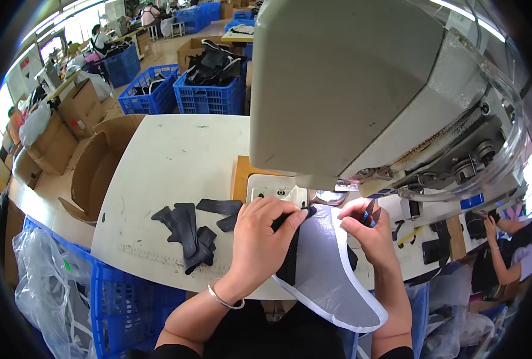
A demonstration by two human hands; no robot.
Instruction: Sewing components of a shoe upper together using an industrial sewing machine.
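Observation:
My left hand [260,236] is closed in a pinch on a black fabric strip [288,263] along the left side of a grey fabric panel [326,263] with white edging. The panel slopes off the table's front edge toward my lap. Beside its upper right edge, my right hand [370,236] is closed around small thread snips [371,214] with blue and dark parts, partly hidden by the fingers. Both hands are just in front of the sewing machine [343,84], whose needle area is mostly hidden. Loose black strips [185,230] lie left of my left hand.
The machine head overhangs the white table [164,155]. Blue crates [209,99] with black pieces stand beyond it, and an open cardboard box [92,173] adjoins its left side. Another blue crate [122,311] is below left. A co-worker's arm [499,257] shows at right.

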